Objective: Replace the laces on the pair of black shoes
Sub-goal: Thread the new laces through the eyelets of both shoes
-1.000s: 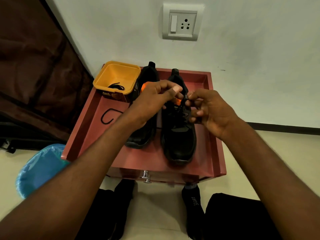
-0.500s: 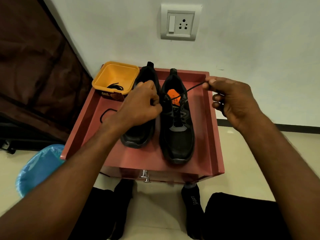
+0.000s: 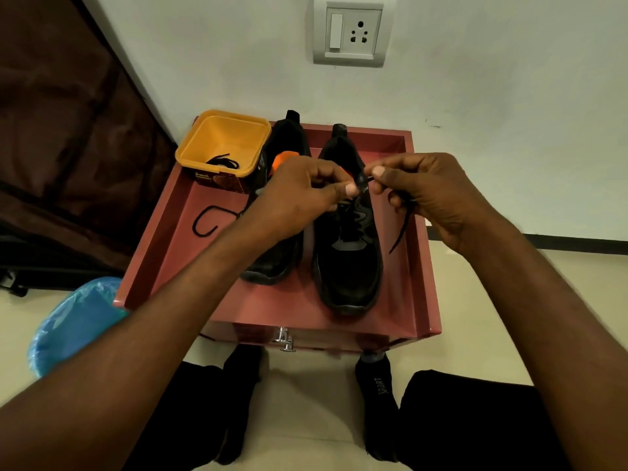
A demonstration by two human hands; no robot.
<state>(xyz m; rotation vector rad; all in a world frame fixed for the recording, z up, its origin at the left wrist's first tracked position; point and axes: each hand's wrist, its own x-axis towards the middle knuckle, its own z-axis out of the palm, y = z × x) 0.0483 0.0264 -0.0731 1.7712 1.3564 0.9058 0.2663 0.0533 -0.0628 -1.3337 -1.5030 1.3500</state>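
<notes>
Two black shoes stand side by side on a reddish tray-topped stand (image 3: 163, 246), toes toward me. The right shoe (image 3: 348, 266) carries a black lace (image 3: 402, 229) whose free end hangs off its right side. My right hand (image 3: 435, 195) pinches that lace above the shoe's tongue. My left hand (image 3: 302, 195) meets it there, fingertips pinching the same lace. The left shoe (image 3: 272, 266) lies partly under my left forearm, its orange lining showing. A loose black lace (image 3: 207, 220) curls on the tray at the left.
A yellow tub (image 3: 224, 144) with another black lace inside stands at the tray's back left corner. A blue-lined bin (image 3: 74, 324) is on the floor at the left. A wall socket (image 3: 351, 32) is above. My socked feet (image 3: 377, 399) rest under the stand's drawer knob (image 3: 284, 338).
My right hand, which had pulled the lace out to the right, has come back in over the right shoe. Both hands now meet at the tongue.
</notes>
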